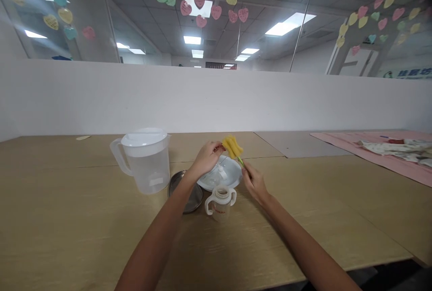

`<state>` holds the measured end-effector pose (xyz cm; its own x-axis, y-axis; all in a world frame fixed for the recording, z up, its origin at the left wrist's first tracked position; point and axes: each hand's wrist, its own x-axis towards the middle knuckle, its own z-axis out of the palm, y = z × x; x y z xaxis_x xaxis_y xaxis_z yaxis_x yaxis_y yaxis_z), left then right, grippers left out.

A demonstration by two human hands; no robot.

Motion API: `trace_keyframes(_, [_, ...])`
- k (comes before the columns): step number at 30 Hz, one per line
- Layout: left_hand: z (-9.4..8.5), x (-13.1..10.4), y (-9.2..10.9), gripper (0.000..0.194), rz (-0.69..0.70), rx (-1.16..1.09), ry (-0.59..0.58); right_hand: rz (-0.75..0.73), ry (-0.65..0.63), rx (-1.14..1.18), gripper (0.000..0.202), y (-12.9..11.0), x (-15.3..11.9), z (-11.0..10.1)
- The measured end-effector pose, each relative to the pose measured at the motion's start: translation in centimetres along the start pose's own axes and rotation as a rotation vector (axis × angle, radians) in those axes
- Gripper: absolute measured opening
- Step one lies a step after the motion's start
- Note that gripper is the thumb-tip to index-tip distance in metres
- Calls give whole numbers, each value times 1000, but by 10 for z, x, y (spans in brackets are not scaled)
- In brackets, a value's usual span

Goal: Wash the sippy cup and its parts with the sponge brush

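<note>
The person's left hand [206, 157] was raised above the table [84, 219], and its fingertips pinched the edge of a yellow sponge head [232, 146]. This sponge sat on the end of a thin green handle [241, 162], so the two parts made a bottle brush. The right hand [254, 184] held the lower part of the green handle, with the fingers closed around it. The brush was tilted, with the sponge up and to the left, and it hung just above a white bowl [232, 176].

The white bowl stood on the table between the two hands, and some small clear parts lay inside it; what they were could not be told. In front of the bowl, nearer to the person, stood a small baby bottle with two handles [220, 203], upright and without a lid. To the left of it lay a round metal lid or plate [195, 201], partly hidden behind the left forearm. Further left stood a clear plastic pitcher [146, 161] with a white lid.

Far to the right a pink cloth [388, 158] lay on the table, with some printed fabric [398, 147] on it.
</note>
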<state>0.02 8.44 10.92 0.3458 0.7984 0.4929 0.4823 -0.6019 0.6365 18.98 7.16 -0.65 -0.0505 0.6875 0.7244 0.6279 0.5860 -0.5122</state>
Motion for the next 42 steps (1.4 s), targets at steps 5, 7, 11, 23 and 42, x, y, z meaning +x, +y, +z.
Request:
trace_keyframes(5, [4, -2, 8, 37, -35, -189, 27, -35, 5, 78, 40, -3, 4, -4])
trace_keyframes(7, [5, -3, 7, 37, -93, -303, 62, 13, 24, 92, 42, -4, 5, -5])
trace_keyframes(11, [4, -2, 2, 29, -252, -555, 109, 145, 199, 115, 45, -4, 4, -8])
trace_keyframes(23, [-6, 2, -3, 35, -512, -1065, 84, -71, -78, -289, 39, 3, 1, -4])
trace_keyframes(42, [-10, -5, 8, 31, -332, -858, -5, -381, 77, -195, 28, 13, 0, -15])
